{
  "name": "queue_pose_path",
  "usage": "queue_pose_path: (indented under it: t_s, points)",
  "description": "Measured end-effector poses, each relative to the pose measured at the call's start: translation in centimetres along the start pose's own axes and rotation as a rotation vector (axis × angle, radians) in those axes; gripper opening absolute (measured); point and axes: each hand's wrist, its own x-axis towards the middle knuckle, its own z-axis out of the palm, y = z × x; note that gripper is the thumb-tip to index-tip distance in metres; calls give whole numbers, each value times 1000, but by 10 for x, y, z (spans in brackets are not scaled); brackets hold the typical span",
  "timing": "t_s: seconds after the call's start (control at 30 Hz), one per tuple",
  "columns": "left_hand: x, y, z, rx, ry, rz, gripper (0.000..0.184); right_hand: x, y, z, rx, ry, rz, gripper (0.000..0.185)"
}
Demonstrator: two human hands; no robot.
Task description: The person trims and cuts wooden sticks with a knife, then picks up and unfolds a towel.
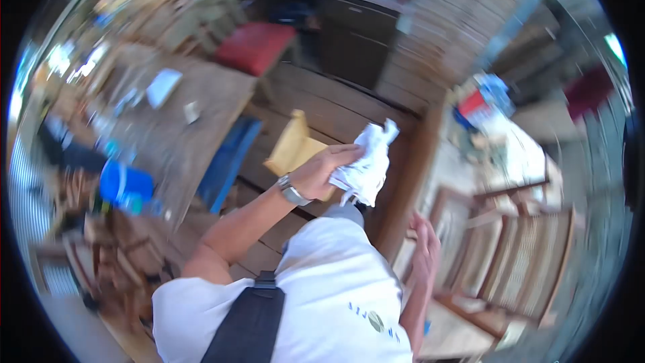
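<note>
My left hand (329, 167), with a metal watch on its wrist, is closed around a crumpled white cloth (368, 165). The cloth is bunched up in front of my body, its loose ends sticking out beyond my fingers. My right hand (424, 245) hangs lower, at my right side, near a long wooden beam (413, 178). Its fingers look loosely stretched and hold nothing that I can see, though motion smears them. Just beyond my left hand, a yellowish wooden piece (295, 144) stands on the plank floor.
To the left is a wooden table (218, 87) with papers and small items. A blue bucket (126, 183), a blue stool (230, 161) and a red-seated chair (255, 48) are around it. A dark cabinet (353, 37) stands ahead; slatted wooden furniture (517, 262) lies at right.
</note>
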Motion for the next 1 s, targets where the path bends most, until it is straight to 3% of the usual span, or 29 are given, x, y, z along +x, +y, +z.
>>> queue_pose_path:
  t_s: [0.03, 0.1, 0.17, 0.23, 0.27, 0.33, 0.4, 0.43, 0.47, 0.5, 0.57, 0.63, 0.67, 0.7, 0.77, 0.8, 0.87, 0.9, 0.93, 0.97, 1.0]
  points:
    - [11, -14, 8, 274, 61, 55, 37, -4, -14, 5, -36, 14, -123, 47]
    - [31, -37, 17, 1166, -122, 544, 41, -8, -24, -4, -129, 88, -292, 41]
    - [50, -55, 32, 1220, -252, 567, 41, -21, -39, -11, -129, 161, -332, 45]
    - [62, -70, 49, -106, -96, -270, 43, -30, -49, -15, -132, 218, -332, 50]
    - [61, -74, 54, -103, -114, -291, 43, -33, -52, -11, -121, 300, -373, 57]
    - [59, -72, 61, -315, -357, -378, 44, -30, -50, -13, -102, 373, -413, 64]
    - [45, -67, 62, -33, -414, -68, 45, -14, -38, -11, 461, 198, -275, 81]
    - [41, -67, 49, -121, -400, -174, 42, -16, -50, -11, 625, 59, -67, 84]
    - [38, -68, 40, -221, -399, -283, 40, -31, -50, -17, 564, -23, 30, 80]
    - [35, -69, 30, -319, -386, -393, 37, -37, -80, -9, 514, -87, -102, 77]
    - [17, -19, 79, -197, -626, -147, 33, -52, -128, 6, 485, -101, -203, 74]
    - [-1, 34, 146, -58, -789, 321, 29, -39, -157, 7, 858, -600, -568, 54]
    - [-10, 46, 167, 1, -796, 456, 27, -42, -172, 5, 885, -654, -690, 48]
    - [-21, 49, 181, 69, -770, 548, 26, -46, -187, 2, 917, -713, -810, 43]
    - [-42, 48, 186, 212, -698, 610, 55, -78, -190, 44, 1151, -141, -938, 22]
    - [-38, 39, 188, 285, -676, 810, 47, -94, -192, 65, 1188, 175, -958, 19]
    - [-47, 30, 196, 385, -578, 1039, 39, -98, -219, 35, 829, -68, -532, 31]
    - [-54, 32, 206, 364, -438, 1000, 29, -92, -222, 22, 688, -177, -398, 38]
    - [-59, 27, 208, 306, -312, 978, 18, -75, -207, 14, 600, -313, -678, 25]
    - [-64, 21, 211, 242, -188, 952, 11, -68, -206, 16, 571, -419, -808, 20]
    - [-70, 15, 214, 173, -68, 924, 15, -62, -205, 18, 550, -532, -935, 15]
